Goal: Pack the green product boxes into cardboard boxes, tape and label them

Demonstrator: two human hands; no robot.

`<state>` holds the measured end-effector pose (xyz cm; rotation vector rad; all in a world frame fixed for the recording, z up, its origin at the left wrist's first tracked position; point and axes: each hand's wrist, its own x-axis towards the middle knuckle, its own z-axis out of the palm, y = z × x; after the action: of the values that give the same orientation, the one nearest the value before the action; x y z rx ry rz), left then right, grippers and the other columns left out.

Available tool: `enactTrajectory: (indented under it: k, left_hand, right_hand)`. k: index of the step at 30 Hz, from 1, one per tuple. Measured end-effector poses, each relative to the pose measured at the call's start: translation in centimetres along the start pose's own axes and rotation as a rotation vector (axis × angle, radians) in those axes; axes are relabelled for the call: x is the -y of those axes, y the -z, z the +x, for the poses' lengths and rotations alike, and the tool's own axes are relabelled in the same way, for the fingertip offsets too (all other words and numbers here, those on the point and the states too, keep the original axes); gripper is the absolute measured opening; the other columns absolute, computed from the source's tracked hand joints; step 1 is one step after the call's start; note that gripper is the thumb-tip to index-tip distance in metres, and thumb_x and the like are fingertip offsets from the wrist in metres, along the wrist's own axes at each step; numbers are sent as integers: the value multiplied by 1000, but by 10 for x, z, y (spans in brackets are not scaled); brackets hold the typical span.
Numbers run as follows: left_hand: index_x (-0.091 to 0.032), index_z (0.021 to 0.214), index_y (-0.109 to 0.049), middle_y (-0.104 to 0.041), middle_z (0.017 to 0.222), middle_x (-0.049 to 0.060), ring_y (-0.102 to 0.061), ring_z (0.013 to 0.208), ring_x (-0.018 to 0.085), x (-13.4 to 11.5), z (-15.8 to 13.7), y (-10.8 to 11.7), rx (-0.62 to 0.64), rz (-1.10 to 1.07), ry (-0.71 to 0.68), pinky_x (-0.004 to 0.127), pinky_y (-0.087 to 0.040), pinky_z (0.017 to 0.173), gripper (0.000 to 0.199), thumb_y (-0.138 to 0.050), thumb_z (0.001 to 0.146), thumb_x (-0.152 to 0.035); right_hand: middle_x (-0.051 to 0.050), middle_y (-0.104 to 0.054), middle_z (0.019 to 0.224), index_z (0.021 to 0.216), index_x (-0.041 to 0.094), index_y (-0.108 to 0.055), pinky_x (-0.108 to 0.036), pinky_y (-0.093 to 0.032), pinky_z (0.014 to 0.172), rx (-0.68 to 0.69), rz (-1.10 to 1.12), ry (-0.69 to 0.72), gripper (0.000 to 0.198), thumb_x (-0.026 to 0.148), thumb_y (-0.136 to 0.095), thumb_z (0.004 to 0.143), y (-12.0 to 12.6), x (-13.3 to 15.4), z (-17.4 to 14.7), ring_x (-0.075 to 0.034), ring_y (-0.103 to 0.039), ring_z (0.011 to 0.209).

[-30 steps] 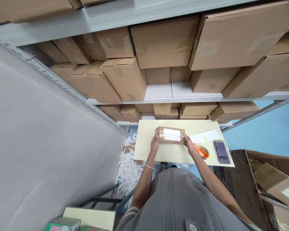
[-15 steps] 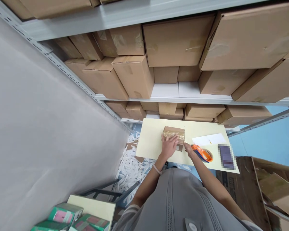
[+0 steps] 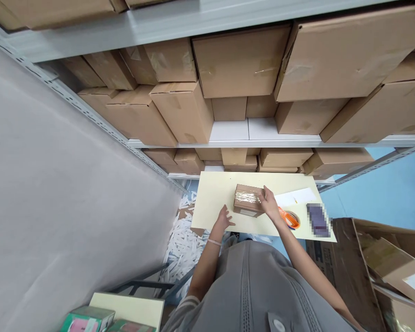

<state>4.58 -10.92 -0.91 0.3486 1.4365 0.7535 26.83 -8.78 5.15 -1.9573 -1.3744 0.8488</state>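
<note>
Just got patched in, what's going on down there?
A person's right hand is at the right end of a small box on a pale table. The left hand is off the box, near its near-left side, fingers spread. Shiny tape runs across the box's top, and a white label shows on its near side. An orange dispenser and white paper lie to the right.

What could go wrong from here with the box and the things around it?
The box might swivel if pushed: the right hand is at its right end, while the open left hand is off it.
The orange tape dispenser lies beside the right forearm, near the table's near edge, so a sweep could knock it off.
</note>
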Motion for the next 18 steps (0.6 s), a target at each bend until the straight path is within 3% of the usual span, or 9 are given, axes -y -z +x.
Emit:
enactTrajectory:
  k: [2, 4, 9, 13, 18]
  left_hand:
    - [-22, 142, -41, -39, 152, 21, -48, 132, 44, 11, 10, -1, 45, -44, 133, 72, -45, 93, 74, -41, 87, -71]
    - [-27, 146, -36, -32, 158, 17, -41, 139, 42, 17, 19, -6, 59, -101, 192, 70, -42, 98, 78, -44, 84, -73]
    - [-28, 148, -32, -20, 164, 13, -23, 149, 34, 22, 38, -10, 36, -139, 186, 62, -30, 113, 79, -49, 83, -70]
    - [-26, 143, -40, -31, 159, 16, -26, 149, 30, 27, 43, -9, 57, -147, 156, 55, -27, 116, 74, -55, 83, -66]
    - [-23, 130, -54, -54, 142, 14, -51, 132, 29, 33, 37, -32, 201, -136, 146, 53, -42, 108, 50, -46, 92, -56]
  right_hand:
    - [-17, -30, 160, 153, 14, -34, -53, -23, 118, 34, -182, 10, 72, 52, -35, 93, -10, 21, -15, -34, -23, 148]
    - [-17, -22, 163, 156, 17, -30, -61, -18, 116, 79, -345, 29, 70, 53, -33, 95, -22, 34, -31, -38, -15, 150]
    - [-20, -18, 163, 157, 16, -27, -66, -11, 114, 92, -608, 119, 67, 51, -28, 99, -33, 23, -48, -39, -8, 151]
    - [-23, -18, 162, 156, 12, -27, -63, -11, 116, 1, -614, 105, 70, 51, -25, 99, -12, -3, -34, -39, -11, 150]
    - [-16, -19, 164, 157, 16, -25, -58, -15, 119, 42, -383, 39, 73, 58, -20, 97, 25, -39, -8, -34, -11, 152]
